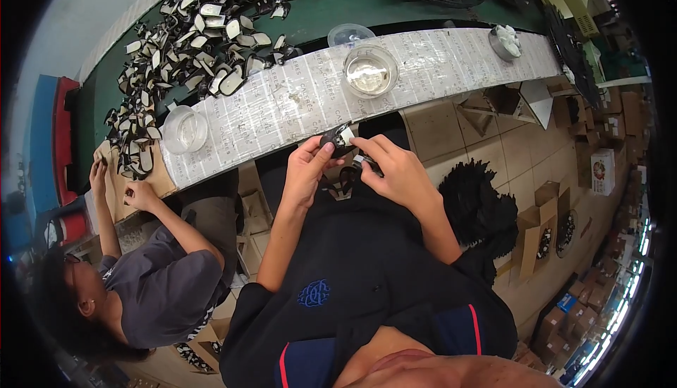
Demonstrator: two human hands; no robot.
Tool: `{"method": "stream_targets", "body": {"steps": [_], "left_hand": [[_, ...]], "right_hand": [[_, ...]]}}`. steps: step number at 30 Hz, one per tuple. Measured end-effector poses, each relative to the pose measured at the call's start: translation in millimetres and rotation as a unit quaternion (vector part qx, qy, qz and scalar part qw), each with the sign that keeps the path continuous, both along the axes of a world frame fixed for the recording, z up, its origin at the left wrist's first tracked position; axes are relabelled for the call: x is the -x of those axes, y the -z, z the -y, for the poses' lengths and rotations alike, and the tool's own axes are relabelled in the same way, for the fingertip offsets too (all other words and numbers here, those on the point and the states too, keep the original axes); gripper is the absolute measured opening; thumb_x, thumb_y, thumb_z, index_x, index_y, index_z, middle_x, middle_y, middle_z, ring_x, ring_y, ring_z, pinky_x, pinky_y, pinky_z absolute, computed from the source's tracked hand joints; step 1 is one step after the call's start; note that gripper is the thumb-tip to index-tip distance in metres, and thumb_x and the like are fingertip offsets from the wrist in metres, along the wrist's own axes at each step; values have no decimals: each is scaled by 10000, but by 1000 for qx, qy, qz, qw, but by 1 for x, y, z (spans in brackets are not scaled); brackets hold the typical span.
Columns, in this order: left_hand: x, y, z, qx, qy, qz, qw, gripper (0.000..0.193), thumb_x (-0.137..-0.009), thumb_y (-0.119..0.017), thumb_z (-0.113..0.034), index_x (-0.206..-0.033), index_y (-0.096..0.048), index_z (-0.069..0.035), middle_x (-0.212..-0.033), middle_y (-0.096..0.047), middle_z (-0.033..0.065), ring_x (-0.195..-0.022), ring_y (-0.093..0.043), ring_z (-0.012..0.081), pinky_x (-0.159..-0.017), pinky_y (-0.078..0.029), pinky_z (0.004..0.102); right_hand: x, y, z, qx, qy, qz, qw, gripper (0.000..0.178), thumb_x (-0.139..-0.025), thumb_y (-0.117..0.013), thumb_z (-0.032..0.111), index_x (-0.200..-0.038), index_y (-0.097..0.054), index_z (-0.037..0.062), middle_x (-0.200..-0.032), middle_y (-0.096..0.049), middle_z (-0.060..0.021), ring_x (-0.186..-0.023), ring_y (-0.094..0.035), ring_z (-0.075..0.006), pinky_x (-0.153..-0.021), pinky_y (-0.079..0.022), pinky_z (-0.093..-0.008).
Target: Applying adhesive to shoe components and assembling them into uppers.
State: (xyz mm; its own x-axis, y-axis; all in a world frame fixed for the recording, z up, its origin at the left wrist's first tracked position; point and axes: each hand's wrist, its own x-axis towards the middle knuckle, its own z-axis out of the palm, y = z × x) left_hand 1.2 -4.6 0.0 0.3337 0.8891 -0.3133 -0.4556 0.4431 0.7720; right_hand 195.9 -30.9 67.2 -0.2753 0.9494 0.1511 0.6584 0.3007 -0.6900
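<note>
In front of my chest, just off the table edge, my left hand is closed round a small black piece with a white face. Thumb and fingers pinch it from the left side. The fingertips of my right hand rest at the white face's right edge. Beneath those fingers, a small dark object with a pale end sits in the curl of the right hand; its kind cannot be made out. A large heap of similar black-and-white pieces lies on the green tabletop to the far left.
A paper-covered strip runs along the table edge, bearing clear plastic tubs and a cup of white wads. A co-worker sits at my left, hands by the pieces. Black strips hang at my right, near cardboard boxes.
</note>
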Motion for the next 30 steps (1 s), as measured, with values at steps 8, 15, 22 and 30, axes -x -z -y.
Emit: {"method": "stream_targets", "body": {"steps": [8,15,22,30], "left_hand": [[2,1,0,2,-11,10,1000,230,-983,-567,-137,-1130,-610,35,-1044,-678,95,-890,-659,142,-794,-548,274],[1,5,0,11,-26,2,1000,230,-975,-583,-142,-1120,-612,34,-1023,-685,100,-881,-668,150,-793,-550,273],[-1,2,0,7,-18,7,1000,226,-970,-591,-140,-1122,-612,27,-1033,-675,77,-887,-657,130,-805,-557,271],[0,3,1,8,-20,11,1000,225,-971,-590,-135,-1129,-609,24,-1042,-671,70,-886,-652,121,-803,-558,265]], "right_hand": [[-1,-8,3,-39,66,-77,994,256,-824,-656,1,-1079,-644,21,-995,-616,-102,-707,-635,-208,-597,-519,-305],[5,-2,2,-62,145,-191,969,206,-839,-664,-17,-1044,-651,-12,-1041,-601,-114,-802,-660,-180,-646,-598,-269],[19,1,4,-32,119,-190,974,210,-848,-679,-14,-1057,-664,-14,-1068,-612,-101,-821,-642,-137,-674,-590,-252],[24,8,2,-42,103,-181,977,225,-846,-684,-6,-1069,-659,-9,-1067,-609,-104,-811,-646,-151,-670,-597,-253]]}}
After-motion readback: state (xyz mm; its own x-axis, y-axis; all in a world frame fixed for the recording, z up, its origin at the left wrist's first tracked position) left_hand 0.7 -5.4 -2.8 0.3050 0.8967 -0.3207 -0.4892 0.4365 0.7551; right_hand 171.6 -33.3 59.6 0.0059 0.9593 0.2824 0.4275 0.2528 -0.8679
